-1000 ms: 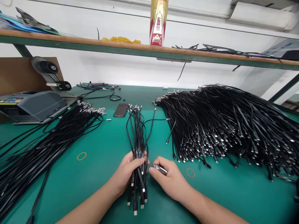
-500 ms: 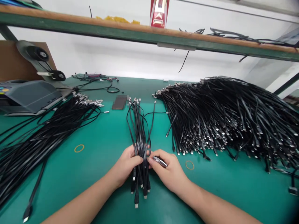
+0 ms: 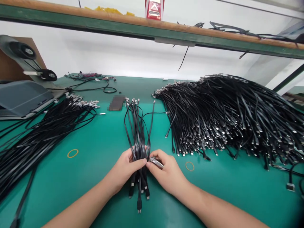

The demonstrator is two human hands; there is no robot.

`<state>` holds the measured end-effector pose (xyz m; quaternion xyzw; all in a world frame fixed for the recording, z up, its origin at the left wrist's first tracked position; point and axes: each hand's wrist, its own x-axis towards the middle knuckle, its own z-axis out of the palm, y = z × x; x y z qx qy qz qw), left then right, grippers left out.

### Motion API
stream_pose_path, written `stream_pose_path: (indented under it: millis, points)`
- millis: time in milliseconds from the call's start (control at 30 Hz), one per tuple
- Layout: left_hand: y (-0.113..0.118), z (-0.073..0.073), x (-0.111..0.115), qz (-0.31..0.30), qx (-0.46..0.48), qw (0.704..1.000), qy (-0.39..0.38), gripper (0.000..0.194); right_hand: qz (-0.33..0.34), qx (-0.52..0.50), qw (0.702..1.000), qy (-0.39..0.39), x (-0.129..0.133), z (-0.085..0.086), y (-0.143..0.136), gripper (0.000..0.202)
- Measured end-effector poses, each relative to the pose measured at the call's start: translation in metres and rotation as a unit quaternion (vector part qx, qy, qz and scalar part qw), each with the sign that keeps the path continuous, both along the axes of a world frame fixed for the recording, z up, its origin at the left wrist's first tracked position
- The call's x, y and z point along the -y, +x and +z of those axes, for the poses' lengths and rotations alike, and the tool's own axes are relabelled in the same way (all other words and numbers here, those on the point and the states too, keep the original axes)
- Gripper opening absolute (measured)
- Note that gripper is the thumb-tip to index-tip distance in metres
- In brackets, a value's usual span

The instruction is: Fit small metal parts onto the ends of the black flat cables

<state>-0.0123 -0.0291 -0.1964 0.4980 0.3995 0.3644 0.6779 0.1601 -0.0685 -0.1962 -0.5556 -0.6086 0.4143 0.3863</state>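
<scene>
A loose bundle of flat black USB cables (image 3: 138, 133) lies in front of me, its far plugs spread on the mat and its near plugs hanging toward me. My left hand (image 3: 129, 164) is closed round the middle of the bundle, thumb across the top. Against the bundle's right side, my right hand (image 3: 166, 171) is closed with a silver nail clipper (image 3: 156, 162) between thumb and fingers. Its fingertips meet the cables near my left thumb. Whether those fingertips also pinch a cable is hidden.
A big heap of black cables (image 3: 213, 114) covers the right side; another pile (image 3: 52, 123) lies left beside a grey machine (image 3: 23, 96). Rubber bands lie on the mat, one at left (image 3: 72, 153), one at right (image 3: 189, 166). A shelf (image 3: 106, 23) spans the back above.
The view has shifted slightly, moving the surroundings left and up in the picture. My right fingers and the nail clipper have turned a little against the bundle; both hands keep their hold.
</scene>
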Motion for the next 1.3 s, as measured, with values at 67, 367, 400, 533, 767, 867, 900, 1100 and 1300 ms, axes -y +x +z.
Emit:
stream_pose_path:
  millis: [67,367,400,533,767,867,900,1100,1300]
  points:
    - [0.001,0.001,0.000,0.012,-0.004,1.000,0.006,0.036,0.003,-0.022,1.000,-0.002,-0.001,0.001,0.000,0.011]
    - [0.004,0.013,0.004,-0.041,-0.012,0.999,-0.035,0.005,-0.043,-0.369,0.924,-0.093,-0.013,0.006,0.006,0.029]
    - [0.004,0.013,0.004,-0.040,-0.012,0.999,-0.029,0.005,-0.054,-0.381,0.920,-0.078,-0.015,0.008,0.008,0.030]
    - [0.003,0.010,0.002,-0.038,-0.022,0.999,0.005,0.012,-0.081,-0.376,0.921,-0.056,-0.020,0.011,0.014,0.030]
    - [0.005,0.005,0.002,-0.029,-0.059,0.998,0.014,0.048,-0.090,-0.337,0.936,-0.048,-0.022,0.007,0.015,0.025]
    - [0.006,0.008,0.001,-0.028,-0.092,0.995,-0.007,0.053,-0.084,-0.332,0.938,-0.057,-0.022,0.005,0.017,0.024]
    - [0.006,0.008,0.001,-0.031,-0.098,0.995,-0.009,0.053,-0.083,-0.330,0.938,-0.057,-0.023,0.005,0.018,0.024]
    - [0.002,0.004,-0.001,-0.040,-0.110,0.993,0.006,0.048,-0.048,-0.371,0.925,-0.074,-0.022,0.006,0.017,0.026]
    - [0.003,0.006,0.001,-0.059,-0.104,0.993,0.015,0.043,-0.053,-0.365,0.928,-0.055,-0.022,0.008,0.018,0.022]
